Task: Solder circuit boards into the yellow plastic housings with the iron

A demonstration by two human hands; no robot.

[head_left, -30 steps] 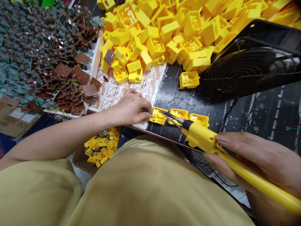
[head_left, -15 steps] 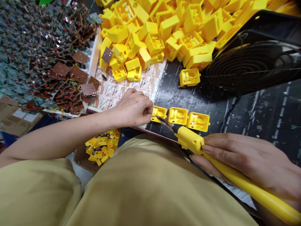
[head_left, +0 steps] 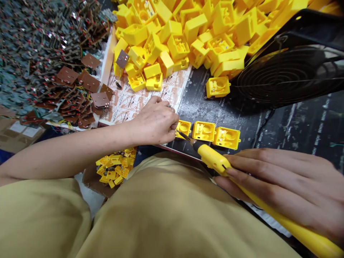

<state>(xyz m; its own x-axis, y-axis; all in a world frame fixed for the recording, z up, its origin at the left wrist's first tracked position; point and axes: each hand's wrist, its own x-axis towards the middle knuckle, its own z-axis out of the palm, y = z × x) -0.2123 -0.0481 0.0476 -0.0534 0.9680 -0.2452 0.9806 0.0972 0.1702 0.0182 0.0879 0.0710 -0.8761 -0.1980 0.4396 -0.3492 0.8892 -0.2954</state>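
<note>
- At the near edge of the counter (head_left: 298, 123), the left hand (head_left: 158, 122) lies over the left end of the leftmost housing (head_left: 185, 126), its fingers curled in close together; whether they pinch anything cannot be told, as the fingertips are hidden.
- On the right side, the right hand (head_left: 285, 182) grips a yellow tool (head_left: 215, 159), thumb and fingers closed around its handle.
- The tool's dark, thin tip points into the leftmost housing, just beside the left hand's fingers; contact cannot be made out.
- Right of that housing, the middle housing (head_left: 203, 131) and the right-hand housing (head_left: 228, 137) complete a row, cavities facing up, with small metal parts inside.
- A white-edged tray (head_left: 106, 66) to the left holds a heap of circuit boards (head_left: 67, 76) with red and yellow wires.
- Below the counter edge, a cardboard box (head_left: 105, 191) contains small yellow pieces (head_left: 116, 168).
- Beyond the hands lies a large pile of yellow housings (head_left: 174, 41); one single housing (head_left: 217, 87) sits apart, near a black fan (head_left: 281, 80).
</note>
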